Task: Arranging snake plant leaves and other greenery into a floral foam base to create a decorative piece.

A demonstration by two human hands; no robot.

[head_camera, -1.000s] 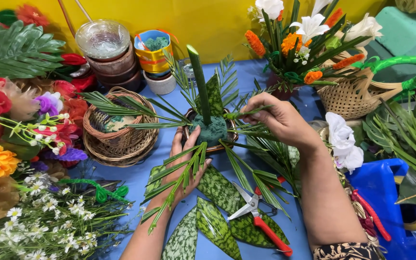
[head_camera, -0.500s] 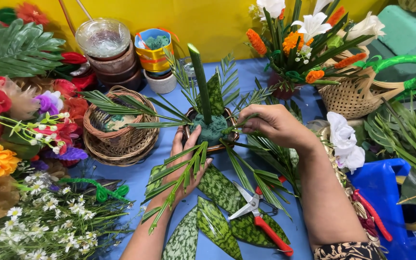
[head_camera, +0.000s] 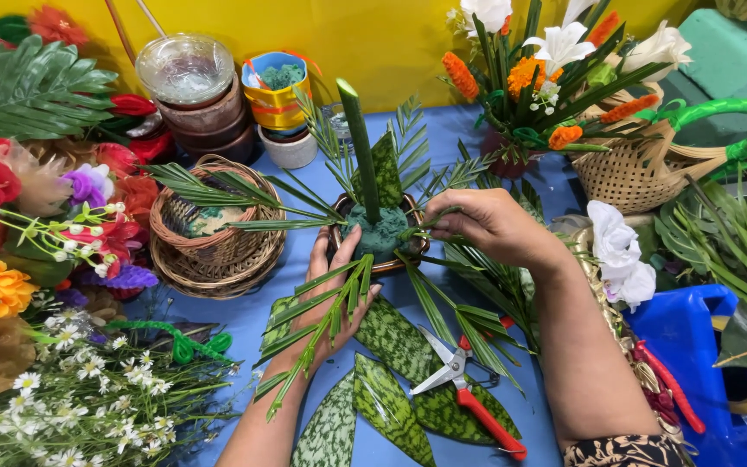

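A small brown bowl [head_camera: 408,256] holds a lump of dark green floral foam [head_camera: 377,233] with a thick green stalk [head_camera: 360,147] standing upright in it and palm fronds fanning out around it. My left hand [head_camera: 332,298] rests flat against the bowl's near side, and a palm frond [head_camera: 317,324] lies across it. My right hand [head_camera: 488,227] pinches a thin palm leaf stem [head_camera: 432,221] at the foam's right edge.
Red-handled pruning shears [head_camera: 467,398] lie on mottled leaves [head_camera: 395,363] by the blue table's near edge. Empty wicker baskets [head_camera: 218,238] sit left of the bowl. Stacked pots [head_camera: 196,104], a finished flower basket [head_camera: 633,147], loose flowers at left and white daisies [head_camera: 71,406] surround the work.
My right hand has drawn slightly left and down, bringing the stem into the foam's right edge. The left hand stays against the bowl.
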